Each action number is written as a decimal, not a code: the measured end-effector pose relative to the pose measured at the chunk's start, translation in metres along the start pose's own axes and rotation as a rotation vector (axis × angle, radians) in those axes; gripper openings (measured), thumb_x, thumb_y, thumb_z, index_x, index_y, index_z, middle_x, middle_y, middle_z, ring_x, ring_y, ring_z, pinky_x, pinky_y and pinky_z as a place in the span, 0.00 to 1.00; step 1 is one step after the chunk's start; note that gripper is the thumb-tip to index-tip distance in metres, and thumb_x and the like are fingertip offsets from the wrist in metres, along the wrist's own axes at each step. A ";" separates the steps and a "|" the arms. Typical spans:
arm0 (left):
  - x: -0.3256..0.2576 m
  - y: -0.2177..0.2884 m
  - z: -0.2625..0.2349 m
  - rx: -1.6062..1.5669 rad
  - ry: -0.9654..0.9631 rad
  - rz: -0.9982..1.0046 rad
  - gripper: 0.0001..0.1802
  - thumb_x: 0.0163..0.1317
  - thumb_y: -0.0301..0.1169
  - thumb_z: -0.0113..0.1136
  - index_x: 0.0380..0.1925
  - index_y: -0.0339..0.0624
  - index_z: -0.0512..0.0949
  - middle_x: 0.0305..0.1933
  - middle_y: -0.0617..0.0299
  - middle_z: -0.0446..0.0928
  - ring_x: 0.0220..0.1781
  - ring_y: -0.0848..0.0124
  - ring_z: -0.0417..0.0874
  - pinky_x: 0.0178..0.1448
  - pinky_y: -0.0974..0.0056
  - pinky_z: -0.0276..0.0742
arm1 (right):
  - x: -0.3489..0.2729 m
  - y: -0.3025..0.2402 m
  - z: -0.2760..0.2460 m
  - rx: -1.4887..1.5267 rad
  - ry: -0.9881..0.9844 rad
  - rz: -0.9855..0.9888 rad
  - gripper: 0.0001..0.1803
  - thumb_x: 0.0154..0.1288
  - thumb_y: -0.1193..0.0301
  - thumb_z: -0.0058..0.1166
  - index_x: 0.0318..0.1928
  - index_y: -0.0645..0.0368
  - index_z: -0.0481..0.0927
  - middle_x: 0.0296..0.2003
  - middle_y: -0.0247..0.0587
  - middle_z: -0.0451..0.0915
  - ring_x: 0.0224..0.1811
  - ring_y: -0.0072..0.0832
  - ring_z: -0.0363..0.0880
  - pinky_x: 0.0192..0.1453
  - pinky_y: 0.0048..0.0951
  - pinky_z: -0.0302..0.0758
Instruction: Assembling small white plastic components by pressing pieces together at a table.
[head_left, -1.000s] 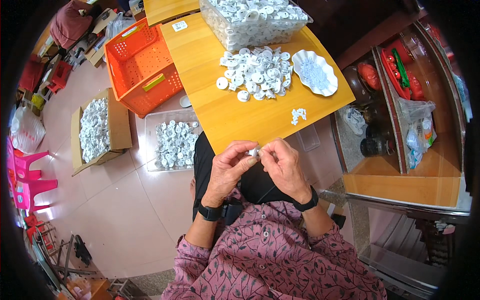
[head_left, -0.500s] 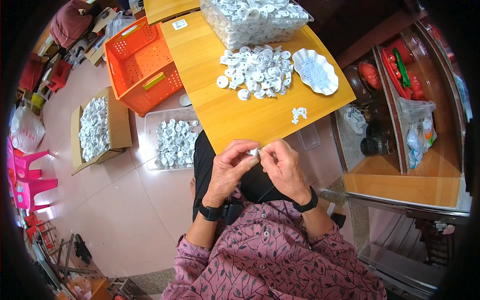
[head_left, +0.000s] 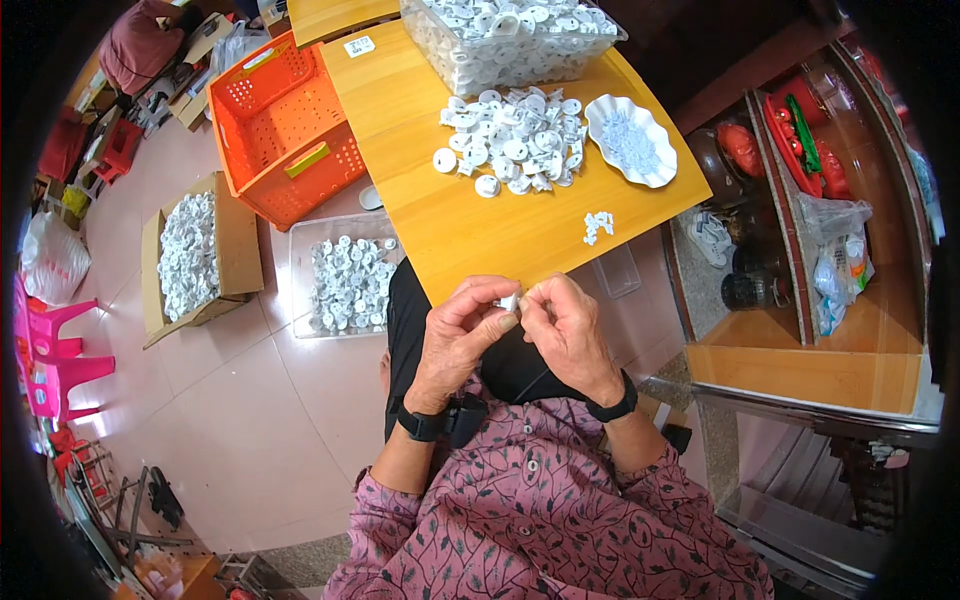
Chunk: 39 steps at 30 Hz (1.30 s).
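Between thumb and fingers, my left hand [head_left: 462, 325] pinches a small white plastic part [head_left: 508, 302] just off the table's near edge. My right hand [head_left: 563, 325] is closed in a pinch against the right side of that part; whatever sits in its fingertips is too small to make out. On the yellow table [head_left: 440, 235] lies a heap of round white plastic parts [head_left: 515, 145]. To its right, a white scalloped dish [head_left: 655, 175] holds tiny clear pieces. A little cluster of small white pieces [head_left: 598, 227] lies nearer my right hand.
A clear bin [head_left: 510, 65] full of white parts stands at the table's far end. Left on the floor are an orange crate [head_left: 290, 130], a cardboard box [head_left: 235, 240] and a clear tub [head_left: 305, 240], the latter two holding white parts. Shelves [head_left: 800, 355] stand at right.
Both hands stay nearly in place, with only a slight shift of the fingers around the white part. The heap, dish and bins look the same.
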<state>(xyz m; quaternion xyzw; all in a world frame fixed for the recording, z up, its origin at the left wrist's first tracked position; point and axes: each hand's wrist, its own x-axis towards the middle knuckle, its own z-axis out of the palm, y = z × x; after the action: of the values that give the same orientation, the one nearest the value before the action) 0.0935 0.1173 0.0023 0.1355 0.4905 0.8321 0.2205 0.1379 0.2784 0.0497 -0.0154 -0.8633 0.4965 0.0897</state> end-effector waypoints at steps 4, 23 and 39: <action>0.000 -0.002 0.000 -0.007 -0.003 0.009 0.17 0.62 0.20 0.66 0.53 0.35 0.80 0.55 0.59 0.76 0.57 0.70 0.77 0.64 0.64 0.73 | 0.000 0.000 0.000 0.006 -0.006 0.007 0.08 0.64 0.79 0.57 0.37 0.63 0.69 0.28 0.48 0.75 0.29 0.44 0.78 0.32 0.41 0.73; 0.001 -0.002 0.000 -0.239 0.055 -0.030 0.17 0.65 0.18 0.63 0.54 0.33 0.79 0.53 0.60 0.78 0.55 0.72 0.80 0.60 0.68 0.75 | 0.005 -0.012 0.000 0.297 -0.055 0.147 0.08 0.74 0.73 0.51 0.41 0.67 0.74 0.31 0.41 0.83 0.28 0.22 0.84 0.30 0.23 0.81; 0.001 -0.006 0.000 -0.173 0.053 0.012 0.18 0.64 0.20 0.65 0.55 0.34 0.79 0.53 0.61 0.78 0.53 0.72 0.80 0.56 0.67 0.79 | 0.005 -0.009 0.008 0.201 -0.015 0.097 0.05 0.73 0.76 0.52 0.39 0.66 0.72 0.30 0.39 0.81 0.28 0.21 0.84 0.31 0.23 0.81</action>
<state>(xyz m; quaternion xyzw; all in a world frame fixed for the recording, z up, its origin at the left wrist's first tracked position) 0.0942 0.1200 -0.0027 0.0968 0.4215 0.8760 0.2136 0.1327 0.2680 0.0542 -0.0444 -0.8080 0.5844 0.0599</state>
